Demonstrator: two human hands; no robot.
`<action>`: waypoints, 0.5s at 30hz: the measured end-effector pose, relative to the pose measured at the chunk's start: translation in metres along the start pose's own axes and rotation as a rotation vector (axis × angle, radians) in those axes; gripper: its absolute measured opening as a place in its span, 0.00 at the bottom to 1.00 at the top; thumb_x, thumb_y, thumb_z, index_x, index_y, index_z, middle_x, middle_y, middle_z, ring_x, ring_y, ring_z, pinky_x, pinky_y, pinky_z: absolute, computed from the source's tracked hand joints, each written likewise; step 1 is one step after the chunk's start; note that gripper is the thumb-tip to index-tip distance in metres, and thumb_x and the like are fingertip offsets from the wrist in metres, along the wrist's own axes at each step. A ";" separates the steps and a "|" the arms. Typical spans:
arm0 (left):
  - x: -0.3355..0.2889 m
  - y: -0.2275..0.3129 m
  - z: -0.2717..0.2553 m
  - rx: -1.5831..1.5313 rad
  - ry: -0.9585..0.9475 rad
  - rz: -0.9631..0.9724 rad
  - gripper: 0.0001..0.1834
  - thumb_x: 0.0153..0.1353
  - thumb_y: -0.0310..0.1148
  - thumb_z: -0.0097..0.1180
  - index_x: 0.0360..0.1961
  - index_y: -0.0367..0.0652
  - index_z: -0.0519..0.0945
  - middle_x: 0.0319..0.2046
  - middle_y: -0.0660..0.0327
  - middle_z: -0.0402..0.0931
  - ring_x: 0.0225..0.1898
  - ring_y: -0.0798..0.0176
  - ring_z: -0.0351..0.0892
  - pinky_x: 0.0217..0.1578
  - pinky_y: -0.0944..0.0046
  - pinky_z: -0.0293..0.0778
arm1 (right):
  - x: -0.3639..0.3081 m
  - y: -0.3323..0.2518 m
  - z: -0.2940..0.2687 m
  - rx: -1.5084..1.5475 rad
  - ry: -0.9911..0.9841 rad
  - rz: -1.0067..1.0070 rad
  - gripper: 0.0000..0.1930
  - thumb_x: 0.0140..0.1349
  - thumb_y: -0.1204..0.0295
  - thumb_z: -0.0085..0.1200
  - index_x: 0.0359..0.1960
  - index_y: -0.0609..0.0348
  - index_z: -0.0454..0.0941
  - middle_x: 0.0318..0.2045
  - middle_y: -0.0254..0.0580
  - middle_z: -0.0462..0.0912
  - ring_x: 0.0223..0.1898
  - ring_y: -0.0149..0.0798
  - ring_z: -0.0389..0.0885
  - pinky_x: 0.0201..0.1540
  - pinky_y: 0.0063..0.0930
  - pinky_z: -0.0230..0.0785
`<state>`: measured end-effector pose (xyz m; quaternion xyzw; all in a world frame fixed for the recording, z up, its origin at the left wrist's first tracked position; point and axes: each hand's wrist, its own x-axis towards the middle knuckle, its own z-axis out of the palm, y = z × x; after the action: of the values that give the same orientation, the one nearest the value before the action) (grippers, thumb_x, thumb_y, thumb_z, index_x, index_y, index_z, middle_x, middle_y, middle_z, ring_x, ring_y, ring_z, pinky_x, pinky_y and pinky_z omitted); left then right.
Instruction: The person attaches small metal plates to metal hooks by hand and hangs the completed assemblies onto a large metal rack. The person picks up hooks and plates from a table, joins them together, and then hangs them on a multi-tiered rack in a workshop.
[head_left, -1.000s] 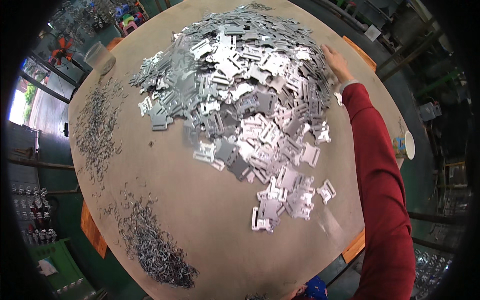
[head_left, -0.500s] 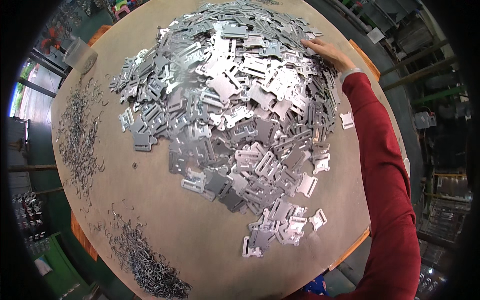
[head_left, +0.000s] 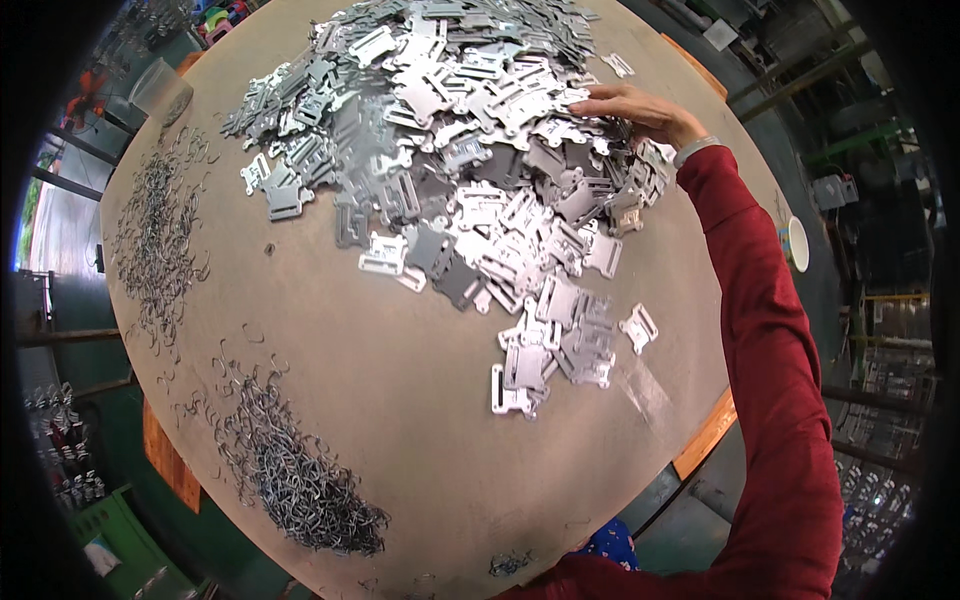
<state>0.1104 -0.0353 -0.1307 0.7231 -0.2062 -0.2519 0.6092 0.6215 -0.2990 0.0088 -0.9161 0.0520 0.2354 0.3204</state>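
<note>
My right hand (head_left: 640,112) lies on the right flank of a large heap of flat silver metal plates (head_left: 430,100), fingers stretched out and pointing left. The plates have slots and small rounded corner tabs. Fingertips touch plates at the heap's edge, and nothing shows gripped in them; the underside of the hand is hidden. One loose plate (head_left: 618,65) lies beyond the hand. Nearer to me, a smaller cluster of plates (head_left: 530,365) trails off the heap, with a single plate (head_left: 639,328) to its right. My left hand is out of view.
The round brown table (head_left: 400,400) carries two piles of small metal hooks: a dense near one (head_left: 300,480) and a scattered far one (head_left: 158,250). A clear plastic tub (head_left: 163,92) stands at the far left. A pale cup-like object (head_left: 796,244) is beyond the right edge.
My right hand has come nearer along the heap's right side, and plates there have shifted inward and toward me. The view has tilted, so the table sits higher in the picture.
</note>
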 end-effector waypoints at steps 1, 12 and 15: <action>-0.006 -0.002 0.003 0.010 0.003 -0.001 0.14 0.58 0.33 0.51 0.44 0.40 0.74 0.42 0.55 0.74 0.45 0.53 0.73 0.47 0.56 0.70 | -0.004 0.003 0.006 0.013 0.003 0.000 0.46 0.40 0.37 0.57 0.59 0.53 0.67 0.61 0.48 0.63 0.57 0.49 0.65 0.43 0.43 0.71; -0.059 -0.014 0.025 0.090 0.069 0.028 0.14 0.59 0.33 0.49 0.45 0.40 0.73 0.42 0.55 0.74 0.45 0.53 0.73 0.46 0.56 0.70 | -0.088 0.001 0.069 -0.184 -0.203 -0.181 0.36 0.41 0.41 0.62 0.44 0.60 0.78 0.37 0.44 0.71 0.43 0.40 0.68 0.48 0.30 0.60; -0.073 -0.019 0.032 0.118 0.088 0.044 0.14 0.60 0.33 0.49 0.46 0.40 0.73 0.43 0.55 0.74 0.45 0.53 0.73 0.46 0.56 0.71 | -0.116 0.001 0.086 -0.296 -0.248 -0.206 0.34 0.40 0.42 0.64 0.44 0.54 0.78 0.49 0.48 0.66 0.53 0.47 0.64 0.55 0.32 0.56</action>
<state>0.0334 -0.0128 -0.1451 0.7634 -0.2098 -0.1940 0.5793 0.4844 -0.2530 0.0034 -0.9176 -0.1169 0.3172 0.2088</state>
